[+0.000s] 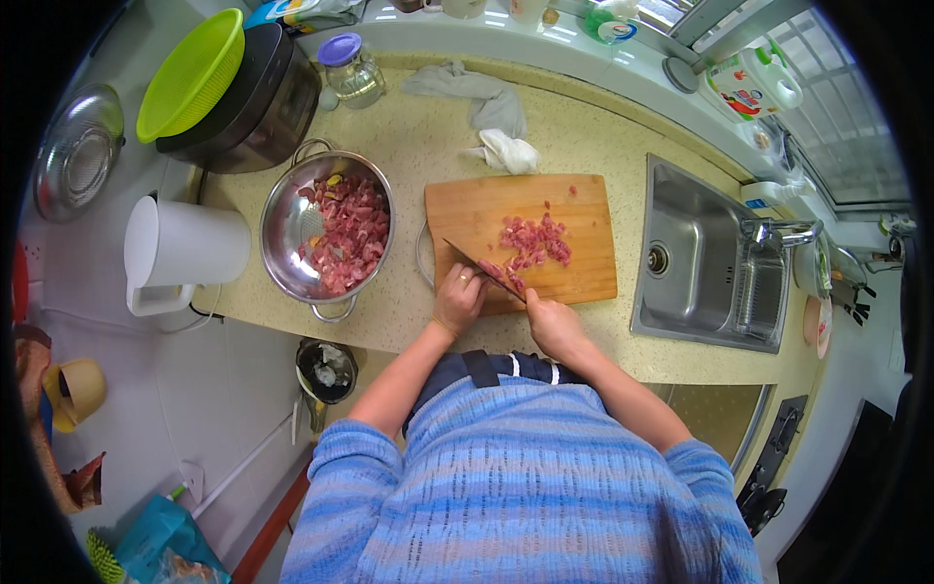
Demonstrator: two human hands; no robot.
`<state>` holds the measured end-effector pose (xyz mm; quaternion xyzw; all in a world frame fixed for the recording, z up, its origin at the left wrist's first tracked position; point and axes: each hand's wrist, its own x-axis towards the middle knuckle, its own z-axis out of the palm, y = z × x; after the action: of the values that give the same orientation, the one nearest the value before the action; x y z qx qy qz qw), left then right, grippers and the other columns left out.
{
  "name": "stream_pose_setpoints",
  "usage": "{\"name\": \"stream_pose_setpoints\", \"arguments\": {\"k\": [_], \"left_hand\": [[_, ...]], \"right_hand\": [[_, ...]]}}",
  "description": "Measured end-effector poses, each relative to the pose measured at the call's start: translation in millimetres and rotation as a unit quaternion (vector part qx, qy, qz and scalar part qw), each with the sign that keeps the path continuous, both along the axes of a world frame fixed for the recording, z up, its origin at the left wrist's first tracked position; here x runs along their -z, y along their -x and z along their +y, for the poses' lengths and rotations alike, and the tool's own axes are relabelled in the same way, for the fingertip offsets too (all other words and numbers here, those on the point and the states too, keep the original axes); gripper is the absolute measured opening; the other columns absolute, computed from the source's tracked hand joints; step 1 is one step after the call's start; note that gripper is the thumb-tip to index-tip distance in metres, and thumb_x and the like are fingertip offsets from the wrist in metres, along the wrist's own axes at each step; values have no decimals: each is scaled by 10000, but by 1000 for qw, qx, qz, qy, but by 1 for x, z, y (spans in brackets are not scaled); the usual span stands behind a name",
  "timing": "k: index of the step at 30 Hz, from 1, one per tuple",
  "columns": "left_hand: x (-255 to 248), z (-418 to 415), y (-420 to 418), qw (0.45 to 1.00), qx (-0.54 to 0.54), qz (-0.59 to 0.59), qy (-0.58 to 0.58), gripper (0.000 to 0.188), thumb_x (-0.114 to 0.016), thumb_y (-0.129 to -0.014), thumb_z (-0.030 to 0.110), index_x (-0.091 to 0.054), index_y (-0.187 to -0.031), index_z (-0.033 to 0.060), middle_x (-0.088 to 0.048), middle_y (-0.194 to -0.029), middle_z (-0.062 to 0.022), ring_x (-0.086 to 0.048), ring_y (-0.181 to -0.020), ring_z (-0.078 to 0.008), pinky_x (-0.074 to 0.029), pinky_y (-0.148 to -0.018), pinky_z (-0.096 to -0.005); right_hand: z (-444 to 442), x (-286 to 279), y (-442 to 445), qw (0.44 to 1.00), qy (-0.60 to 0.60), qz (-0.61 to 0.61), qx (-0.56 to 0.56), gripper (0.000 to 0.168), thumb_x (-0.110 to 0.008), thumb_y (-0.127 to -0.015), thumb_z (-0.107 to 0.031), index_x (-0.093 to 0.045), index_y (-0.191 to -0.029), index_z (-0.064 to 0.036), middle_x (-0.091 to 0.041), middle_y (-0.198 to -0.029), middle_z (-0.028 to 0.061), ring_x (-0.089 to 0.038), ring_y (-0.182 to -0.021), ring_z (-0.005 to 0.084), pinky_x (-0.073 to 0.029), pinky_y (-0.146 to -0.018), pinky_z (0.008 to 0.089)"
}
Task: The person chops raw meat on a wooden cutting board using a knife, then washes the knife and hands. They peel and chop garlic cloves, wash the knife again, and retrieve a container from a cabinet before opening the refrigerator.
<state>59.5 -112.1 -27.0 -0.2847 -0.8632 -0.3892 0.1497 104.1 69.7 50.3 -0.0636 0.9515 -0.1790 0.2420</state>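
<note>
A wooden cutting board (467, 204) lies on the speckled counter before me. My right hand (558, 325) grips a kitchen knife (461, 251) at the board's near edge, its blade slanting up to the left. Curled fingers of my left hand (460, 296) are close against the near side of the blade; whatever they hold is hidden. Strips of raw meat (490, 269) lie along the blade's far side. Beyond them, chopped raw meat (536, 239) is spread over the middle of the board. Left of it stands a two-handled steel colander (281, 252) with more cut meat (354, 226) inside.
Right of the board is a steel sink (689, 219) with a faucet (784, 232). A white cloth (511, 151) and grey rag (500, 106) lie behind the board. On the left are a white pitcher (193, 241), a lidded glass jar (355, 80) and a green basket (193, 77) atop a dark appliance (270, 109).
</note>
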Motion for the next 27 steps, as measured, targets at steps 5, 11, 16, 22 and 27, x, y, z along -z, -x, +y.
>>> {"name": "stream_pose_setpoints", "arguments": {"k": [5,11,16,22,27], "left_hand": [[5,-2,1,1000,25,0,4,124,-636,-699,5,-588,-814,11,-568,-838,-115,-525,-781,-301,-452,-698,-377],[-11,-3,-3,998,-6,5,-54,147,-643,-691,10,-602,-832,18,-577,-857,-107,-533,-807,-301,-454,-714,-371],[3,-9,-7,1000,2,-13,16,133,-630,-701,27,-603,-831,24,-565,-830,-106,-528,-795,-301,-452,-716,-376],[6,-7,-8,1000,-1,-7,12,107,-635,-699,36,-599,-798,22,-563,-819,-104,-529,-812,-298,-454,-708,-373],[-11,-6,-3,999,-17,19,-46,130,-657,-678,14,-606,-797,16,-575,-817,-95,-545,-803,-291,-457,-695,-370]], "right_hand": [[-8,33,19,997,64,41,30,214,-451,-832,-120,-457,-1015,-8,-604,-725,251,-591,-693,425,-453,-616,517],[6,12,17,998,50,20,35,221,-457,-796,-93,-462,-1001,-10,-601,-697,250,-599,-680,419,-464,-612,508],[2,-10,2,999,-22,-21,-36,209,-444,-769,-47,-451,-971,9,-610,-698,236,-614,-682,396,-479,-597,490],[-22,31,19,997,45,61,-12,189,-450,-779,-57,-458,-958,4,-607,-707,245,-606,-697,414,-472,-603,497],[-6,26,27,994,98,30,41,179,-458,-823,-126,-466,-962,-13,-593,-703,261,-583,-686,439,-447,-617,523]]}}
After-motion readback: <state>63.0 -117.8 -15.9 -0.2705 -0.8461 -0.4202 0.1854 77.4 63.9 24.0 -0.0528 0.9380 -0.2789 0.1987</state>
